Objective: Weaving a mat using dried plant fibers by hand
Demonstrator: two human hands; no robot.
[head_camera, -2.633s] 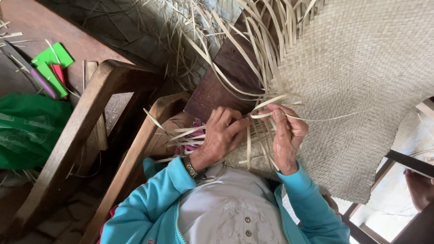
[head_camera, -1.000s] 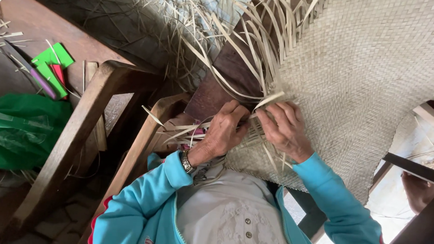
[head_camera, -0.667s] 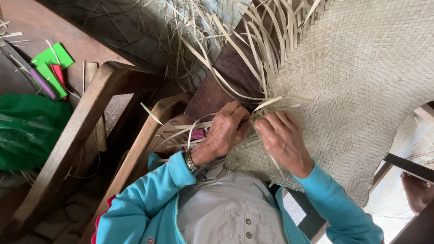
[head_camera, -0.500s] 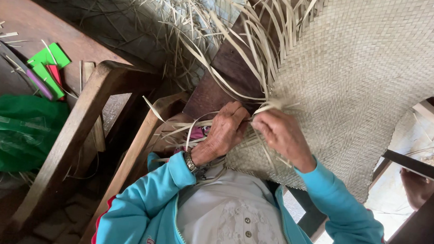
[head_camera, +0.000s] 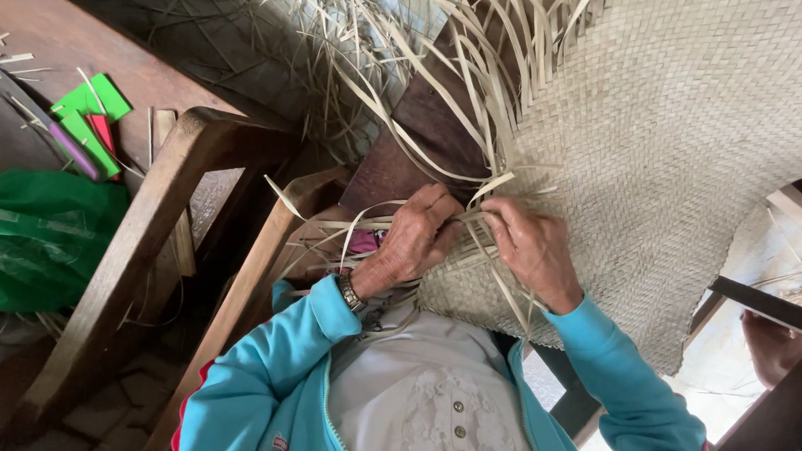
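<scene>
- The left hand (head_camera: 414,240) and the right hand (head_camera: 532,251) meet at the edge of a big woven mat (head_camera: 679,149).
- The mat is pale straw colour. It lies over the person's lap and spreads up and to the right.
- Loose strips (head_camera: 454,82) stick out from the mat's top-left edge, not yet woven in.
- The left hand's fingers are curled shut on a few strips, right at the edge.
- The right hand's fingers are pinched on a strip just beside the left hand. The two hands almost touch.
- I think the step in hand is weaving: one strip is being tucked over and under the others.
- The next move, I think, needs a firm pull to make the strip sit tight, and care not to snap it.
- A wooden chair frame (head_camera: 153,240) stands to the left, with a dark wooden table (head_camera: 53,52) behind it.
- A green bag (head_camera: 26,233) lies at the far left.
- Small green pieces and a purple stick (head_camera: 77,126) lie on the table, with bits of straw.
- The person wears a blue jacket (head_camera: 274,384) and a wristwatch (head_camera: 352,293).
- Someone else's hand (head_camera: 770,341) shows at the right edge, well apart from the mat work.
</scene>
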